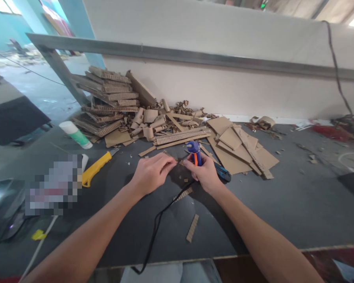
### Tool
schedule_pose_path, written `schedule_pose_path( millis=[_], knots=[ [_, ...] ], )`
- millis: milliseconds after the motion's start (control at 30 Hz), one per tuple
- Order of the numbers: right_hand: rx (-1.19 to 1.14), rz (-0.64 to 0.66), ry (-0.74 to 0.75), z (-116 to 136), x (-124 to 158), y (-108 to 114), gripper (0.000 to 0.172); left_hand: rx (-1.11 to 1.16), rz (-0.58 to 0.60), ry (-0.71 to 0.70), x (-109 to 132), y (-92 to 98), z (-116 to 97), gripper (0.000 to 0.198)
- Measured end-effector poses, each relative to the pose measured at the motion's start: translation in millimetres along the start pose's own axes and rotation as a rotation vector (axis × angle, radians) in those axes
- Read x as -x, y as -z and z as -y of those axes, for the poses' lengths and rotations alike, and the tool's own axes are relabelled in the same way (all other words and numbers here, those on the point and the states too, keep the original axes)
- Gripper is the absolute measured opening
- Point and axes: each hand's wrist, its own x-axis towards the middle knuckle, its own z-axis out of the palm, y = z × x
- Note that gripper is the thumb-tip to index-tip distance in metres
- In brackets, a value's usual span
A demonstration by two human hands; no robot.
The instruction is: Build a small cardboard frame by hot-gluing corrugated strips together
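On the dark grey surface [283,204] in front of me, my right hand [205,175] is clamped around a blue glue gun [194,148] with an orange trigger. Its black cord [156,232] trails back to the near edge. Just beside it, my left hand [152,172] lies palm down, fingers curled onto a small corrugated strip [171,156]; whether it pinches or only presses, I cannot tell. Both forearms reach forward, with the hands close together but not touching. I judge the gluing barely begun: no joined piece shows. Loose strips [192,228] lie near. Behind are a cardboard stack [106,102], flat cardboard sheets [236,151], a yellow utility knife [96,169] and a white glue bottle [75,134].
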Motion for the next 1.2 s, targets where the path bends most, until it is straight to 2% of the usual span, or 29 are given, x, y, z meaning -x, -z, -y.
schedule_pose_path(
  millis=[133,300,500,567,667,767,833,933,1000,1067,1200],
  knots=[
    [-0.065,-0.018,-0.026,2,-2,2,0.042,0.004,-0.013,0.052,1,0.4,4,0.023],
    [-0.006,0.068,0.012,0,2,1,0.04,0.039,0.055,0.106,1,-2.8,0,0.026],
    [0.063,0.114,0.09,-4,5,1,0.037,0.45,0.081,0.4,-3,-5.7,-9,0.028],
    [0.064,0.099,0.083,-4,4,0,0.038,0.515,0.064,0.497,-4,-4.5,-9,0.028],
    [0.04,0.052,0.057,-2,3,-1,0.041,0.434,-0.118,0.631,-5,-1.2,-2,0.026],
    [-0.011,0.014,0.024,0,2,-2,0.044,0.407,-0.329,0.727,-3,-0.4,16,0.027],
    [-0.028,-0.01,0.012,2,2,-2,0.045,0.419,-0.42,0.766,0,-2.2,30,0.04],
    [-0.034,-0.039,0.019,3,1,-1,0.045,0.424,-0.408,0.829,4,-4.8,43,0.06],
    [-0.034,-0.046,0.029,3,0,-1,0.044,0.424,-0.381,0.843,5,-4.4,45,0.065],
    [-0.034,-0.047,0.038,3,1,-1,0.044,0.362,-0.35,0.826,5,-2.6,44,0.059],
    [-0.039,-0.044,0.04,4,1,-1,0.045,0.012,-0.247,0.702,6,-0.9,44,0.04]
  ],
)
